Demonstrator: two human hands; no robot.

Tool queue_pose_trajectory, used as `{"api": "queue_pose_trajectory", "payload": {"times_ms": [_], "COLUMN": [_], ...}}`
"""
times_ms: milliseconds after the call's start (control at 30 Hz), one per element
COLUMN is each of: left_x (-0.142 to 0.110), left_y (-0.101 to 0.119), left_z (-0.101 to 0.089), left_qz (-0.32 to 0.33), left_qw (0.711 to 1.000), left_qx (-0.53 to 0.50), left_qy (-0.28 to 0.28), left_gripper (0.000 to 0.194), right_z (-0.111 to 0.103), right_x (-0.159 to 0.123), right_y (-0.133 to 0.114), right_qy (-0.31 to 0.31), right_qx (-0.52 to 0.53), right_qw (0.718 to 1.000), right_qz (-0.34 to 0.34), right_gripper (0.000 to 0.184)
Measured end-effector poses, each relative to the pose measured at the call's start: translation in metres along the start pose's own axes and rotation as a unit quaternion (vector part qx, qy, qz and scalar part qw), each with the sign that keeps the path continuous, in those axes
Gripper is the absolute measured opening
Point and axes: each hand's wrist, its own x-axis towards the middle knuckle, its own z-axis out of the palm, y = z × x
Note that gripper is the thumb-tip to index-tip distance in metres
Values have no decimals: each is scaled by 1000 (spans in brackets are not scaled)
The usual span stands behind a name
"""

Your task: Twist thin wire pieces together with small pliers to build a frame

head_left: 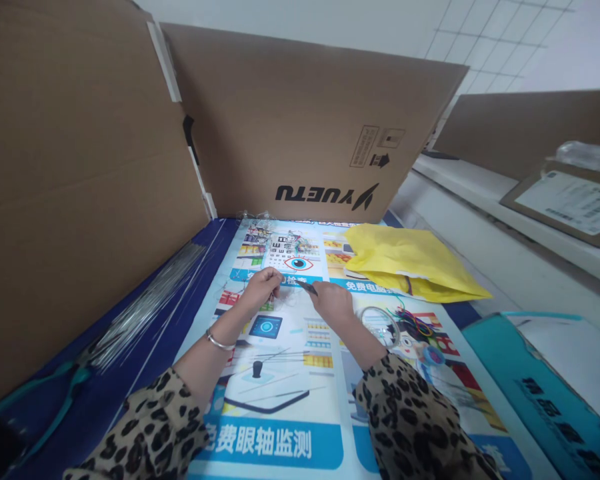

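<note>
My left hand is closed in a pinch above the printed sheet, a bracelet on its wrist. Faint thin strands hang by its fingertips, too fine to make out clearly. My right hand is wrapped round a small dark pointed tool, whose tip points toward the left fingers; its exact kind does not show. Beside the right wrist lies a silvery wire coil, with coloured cords next to it. Several thin wire pieces lie on the sheet nearer me.
Tall cardboard panels stand behind and at the left. Along the left lie a bundle of straight wires and teal-handled pliers. A yellow bag rests at the right, a teal box nearer me. Tangled wire sits farther back.
</note>
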Motion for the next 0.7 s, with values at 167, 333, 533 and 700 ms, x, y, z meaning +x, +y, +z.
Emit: {"api": "queue_pose_trajectory", "payload": {"times_ms": [167, 333, 533, 700], "left_x": [-1, -2, -6, -7], "left_y": [0, 2, 8, 11], "left_z": [2, 3, 4, 7], "left_qz": [-12, -14, -30, -37], "left_qw": [1000, 997, 995, 992], "left_qx": [-18, -42, -15, -6], "left_qy": [-12, -59, -98, -117], "left_gripper": [13, 19, 18, 12], "right_z": [1, -1, -4, -9], "right_x": [0, -1, -1, -2], "right_y": [3, 5, 5, 4], "right_qy": [30, 34, 26, 26], "right_qx": [-16, -18, -26, -23], "right_qw": [999, 999, 999, 999], "right_qz": [-4, 4, 4, -7], "right_gripper": [25, 24, 26, 26]}}
